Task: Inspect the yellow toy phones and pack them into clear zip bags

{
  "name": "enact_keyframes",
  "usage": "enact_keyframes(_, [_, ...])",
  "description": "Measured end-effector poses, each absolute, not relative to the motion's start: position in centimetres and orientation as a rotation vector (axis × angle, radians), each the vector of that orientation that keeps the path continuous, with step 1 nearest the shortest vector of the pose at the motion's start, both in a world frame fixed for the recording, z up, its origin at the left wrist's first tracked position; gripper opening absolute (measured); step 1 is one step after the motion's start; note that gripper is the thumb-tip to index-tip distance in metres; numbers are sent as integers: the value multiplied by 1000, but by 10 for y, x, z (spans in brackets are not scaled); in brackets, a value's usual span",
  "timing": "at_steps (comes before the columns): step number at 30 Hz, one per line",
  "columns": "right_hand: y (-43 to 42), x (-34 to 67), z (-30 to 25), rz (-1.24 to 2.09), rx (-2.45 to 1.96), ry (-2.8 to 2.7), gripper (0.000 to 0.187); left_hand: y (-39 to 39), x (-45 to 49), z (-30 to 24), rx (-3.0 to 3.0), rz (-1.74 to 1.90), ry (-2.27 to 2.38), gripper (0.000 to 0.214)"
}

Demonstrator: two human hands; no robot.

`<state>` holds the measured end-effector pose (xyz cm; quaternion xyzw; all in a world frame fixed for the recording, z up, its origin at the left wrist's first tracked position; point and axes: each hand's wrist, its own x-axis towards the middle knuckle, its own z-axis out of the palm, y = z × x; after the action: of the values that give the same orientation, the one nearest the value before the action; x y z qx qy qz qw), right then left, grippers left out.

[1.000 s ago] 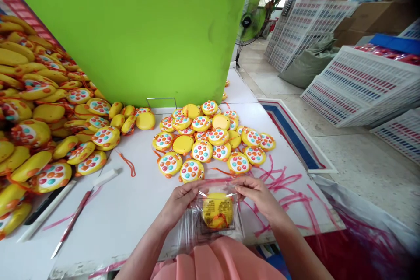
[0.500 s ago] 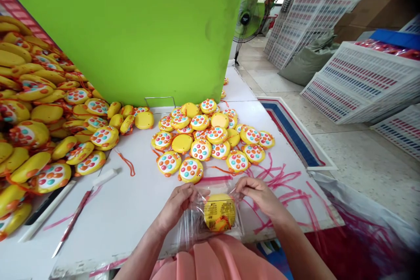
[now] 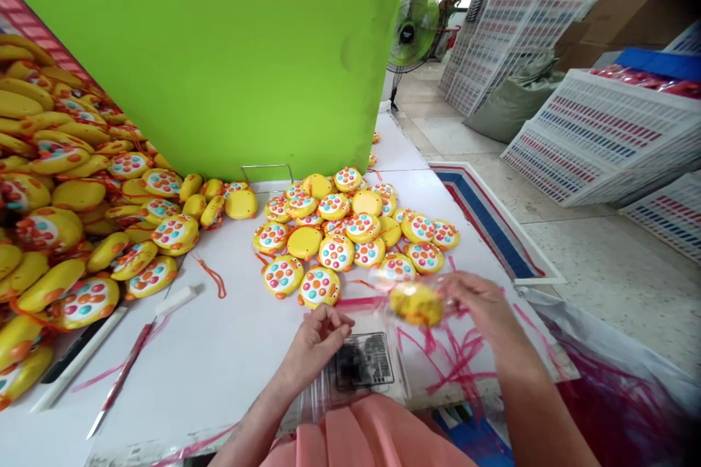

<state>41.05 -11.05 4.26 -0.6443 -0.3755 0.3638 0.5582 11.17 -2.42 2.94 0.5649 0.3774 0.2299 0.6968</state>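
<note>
Pinched in the right hand, a bagged yellow toy, seemingly packed, has swung right of frame center, baring a printed bag at lower center beside the left hand, empty with fingers parted.

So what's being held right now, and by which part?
The right hand holds the clear bag with the yellow toy inside, pinched at the bag's right edge; motion blur hides the exact spot. The left hand shows nothing in its grip.
</note>
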Motion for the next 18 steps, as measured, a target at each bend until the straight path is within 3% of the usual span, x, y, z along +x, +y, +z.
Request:
enact_keyframes(4, [-103, 437, 59, 159, -1226, -490, 23, -28, 115, 17, 1846, 374, 987, 8])
enact_keyframes(7, [-92, 422, 57, 155, -1422, -690, 35, -30, 119, 16, 2155, 294, 1042, 11])
enact_keyframes(13, [-68, 370, 8, 76, -1865, -1719, 61, -37, 135, 19, 2571, 5, 1243, 15])
enact_keyframes(18, [-62, 360, -10, -21, -1967, -1938, 59, -42, 140, 7, 2757, 197, 1271, 7])
